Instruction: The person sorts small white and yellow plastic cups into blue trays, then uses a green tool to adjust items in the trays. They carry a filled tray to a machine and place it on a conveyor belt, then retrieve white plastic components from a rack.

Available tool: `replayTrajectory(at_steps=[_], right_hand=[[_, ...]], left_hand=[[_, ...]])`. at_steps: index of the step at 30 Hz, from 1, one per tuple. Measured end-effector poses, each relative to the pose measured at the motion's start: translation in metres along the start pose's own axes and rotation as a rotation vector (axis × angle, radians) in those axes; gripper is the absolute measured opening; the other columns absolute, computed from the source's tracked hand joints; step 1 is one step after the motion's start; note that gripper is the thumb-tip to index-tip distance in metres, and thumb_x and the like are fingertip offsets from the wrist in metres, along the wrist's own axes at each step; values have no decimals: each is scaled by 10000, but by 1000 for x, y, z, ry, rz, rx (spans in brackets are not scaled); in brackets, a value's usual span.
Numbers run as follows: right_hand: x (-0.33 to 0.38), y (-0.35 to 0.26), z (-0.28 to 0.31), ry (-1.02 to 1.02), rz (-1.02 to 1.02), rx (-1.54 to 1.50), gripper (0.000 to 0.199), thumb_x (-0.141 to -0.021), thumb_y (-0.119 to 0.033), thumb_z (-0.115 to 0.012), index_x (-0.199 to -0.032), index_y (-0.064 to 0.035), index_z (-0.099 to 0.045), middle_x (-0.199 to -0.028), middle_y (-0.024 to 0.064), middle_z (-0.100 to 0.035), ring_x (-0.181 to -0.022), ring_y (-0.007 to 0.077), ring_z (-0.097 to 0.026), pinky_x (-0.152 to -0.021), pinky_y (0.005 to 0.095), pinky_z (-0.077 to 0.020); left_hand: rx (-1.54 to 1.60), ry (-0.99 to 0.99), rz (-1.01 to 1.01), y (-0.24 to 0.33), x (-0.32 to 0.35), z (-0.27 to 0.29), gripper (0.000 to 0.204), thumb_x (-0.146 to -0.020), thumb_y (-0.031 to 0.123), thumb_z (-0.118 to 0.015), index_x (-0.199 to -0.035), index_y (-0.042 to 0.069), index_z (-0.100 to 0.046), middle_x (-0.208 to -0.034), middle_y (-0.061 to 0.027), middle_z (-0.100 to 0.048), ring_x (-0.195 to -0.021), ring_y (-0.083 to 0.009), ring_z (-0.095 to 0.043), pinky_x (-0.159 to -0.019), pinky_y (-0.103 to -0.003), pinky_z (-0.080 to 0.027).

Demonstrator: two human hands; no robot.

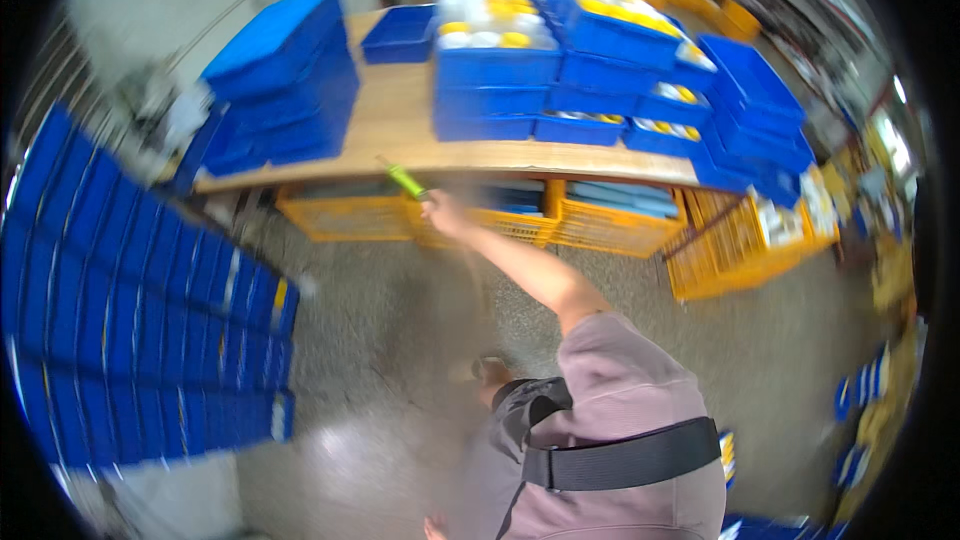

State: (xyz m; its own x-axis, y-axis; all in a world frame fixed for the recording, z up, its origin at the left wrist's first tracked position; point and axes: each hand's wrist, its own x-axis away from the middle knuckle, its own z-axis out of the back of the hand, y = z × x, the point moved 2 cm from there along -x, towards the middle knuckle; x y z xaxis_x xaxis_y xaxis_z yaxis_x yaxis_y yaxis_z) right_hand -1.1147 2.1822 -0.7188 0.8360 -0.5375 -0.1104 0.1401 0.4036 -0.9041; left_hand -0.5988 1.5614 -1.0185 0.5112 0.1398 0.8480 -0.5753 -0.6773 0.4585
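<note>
My right hand (450,217) reaches out toward the front edge of the wooden table (410,145). Its fingers are closed around a slim yellow-green hand tool (404,180) with a thin pointed tip, slanting up and to the left. Blur keeps me from telling the tool's exact kind. The tip shows over the tabletop's front edge. Of my left hand (435,529), only a small part shows at the lower edge, so its fingers and anything in them are hidden.
Blue bins (497,70) with white and yellow round pieces stand stacked on the table. More blue bins (285,80) are at its left end. Yellow crates (615,220) sit beneath. A tall stack of blue bins (140,310) rises at the left from the grey floor (350,420).
</note>
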Motion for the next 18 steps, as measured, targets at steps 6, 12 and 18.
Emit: replayTrajectory(at_steps=[6, 12, 18], right_hand=[[-158, -2, -22, 236, -32, 188, 273, -922, -237, -502, -915, 3, -633, -827, 220, -669, -794, 341, -670, -667, 445, -511], [-305, 50, -64, 66, 410, 780, 204, -830, -214, -616, -816, -37, -715, -821, 178, -699, -701, 329, -666, -605, 447, -507], [-132, 123, -216, -541, 377, 326, 250, -935, -78, -533, -1129, 70, -587, -1080, 261, -636, -1050, 364, -610, -923, 441, -467]], left_hand=[[-202, 7, -49, 74, -26, -78, 524, -980, 242, -522, -1365, -59, -332, -1332, -252, -460, -1167, -402, -492, -926, -553, -428], [-48, 334, -137, 5, 46, -172, 409, -950, 143, -549, -1264, -101, -453, -1030, -259, -644, -872, -352, -668, -712, -467, -573], [-273, 595, 114, -62, 71, -230, 268, -892, 237, -574, -853, 3, -699, -728, -91, -671, -629, -205, -619, -621, -391, -506]])
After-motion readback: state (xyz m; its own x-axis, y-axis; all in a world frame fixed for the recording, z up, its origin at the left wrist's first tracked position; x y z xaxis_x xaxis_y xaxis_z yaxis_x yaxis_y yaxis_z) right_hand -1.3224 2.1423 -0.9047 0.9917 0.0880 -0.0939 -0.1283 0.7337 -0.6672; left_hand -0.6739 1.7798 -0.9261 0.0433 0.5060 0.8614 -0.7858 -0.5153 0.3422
